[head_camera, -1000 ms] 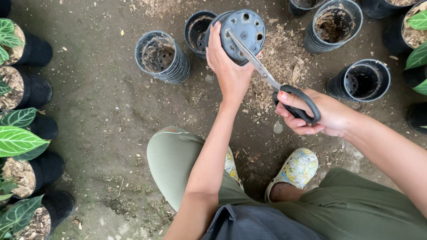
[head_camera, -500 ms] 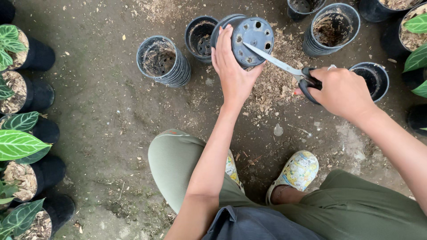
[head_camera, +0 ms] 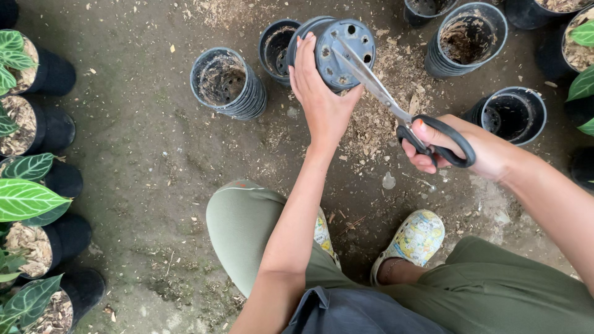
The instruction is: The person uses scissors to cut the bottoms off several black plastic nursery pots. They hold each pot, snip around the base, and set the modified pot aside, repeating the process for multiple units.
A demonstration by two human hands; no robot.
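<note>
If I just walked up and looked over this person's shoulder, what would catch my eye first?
Most likely the black plastic pot held bottom-up near the top centre by the left hand, with the blades of black-handled scissors in the right hand resting on its holed base. Next, the striped green leaves of the potted plants along the left edge, and the empty pots standing on the dirt ground.
</note>
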